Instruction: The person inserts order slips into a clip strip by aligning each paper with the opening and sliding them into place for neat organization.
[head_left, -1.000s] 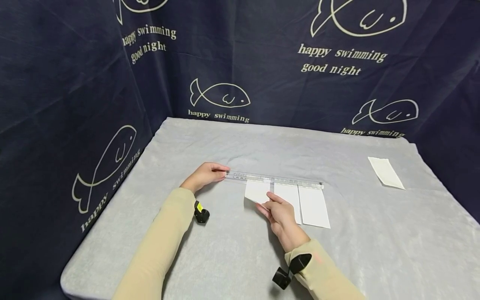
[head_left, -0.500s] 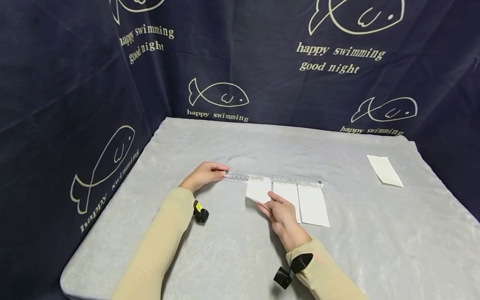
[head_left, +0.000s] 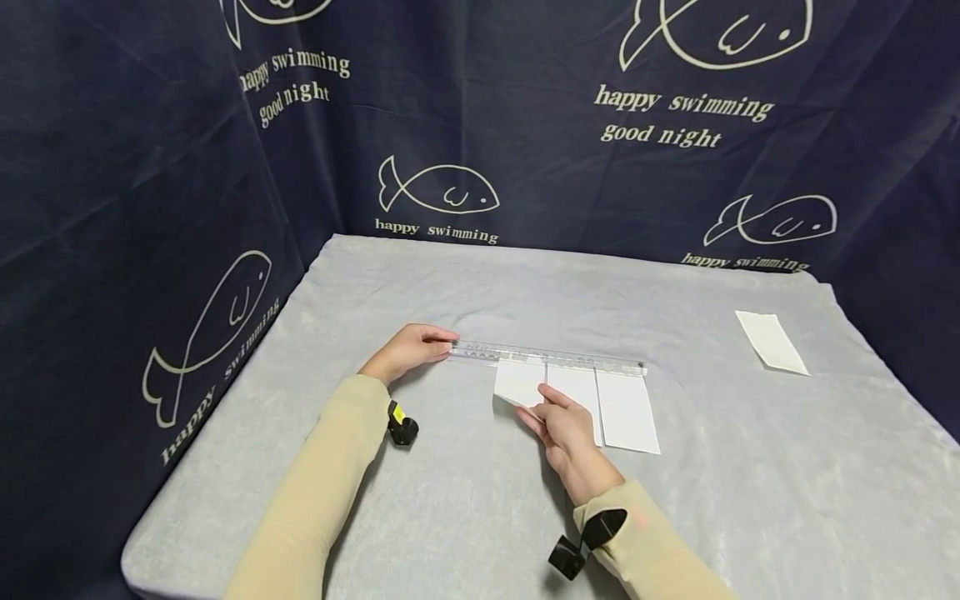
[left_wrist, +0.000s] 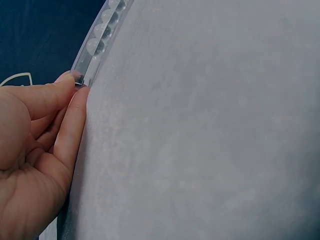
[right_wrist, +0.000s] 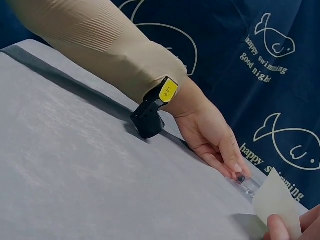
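Observation:
A long clear plastic strip (head_left: 480, 348) with round bumps inside lies across the middle of the table. My left hand (head_left: 408, 350) pinches its left end between thumb and fingers, seen close up in the left wrist view. Three white cards sit side by side along the strip's near edge: a left card (head_left: 519, 377), a middle card (head_left: 573, 385) and a right card (head_left: 628, 412). With my right hand (head_left: 566, 429) I pinch the left card near its lower corner, which is lifted off the cloth. That hand partly covers the middle card. Whether the cards' top edges lie inside or under the strip, I cannot tell.
Another white card (head_left: 772, 343) lies by itself at the far right of the table. Light grey cloth (head_left: 450, 517) covers the table. Dark blue curtains (head_left: 555, 200) printed with fish stand behind it and on the left.
My right hand has slid the left card slightly right along the strip, so the gap to the middle card is narrower. My left hand keeps its grip on the strip's end.

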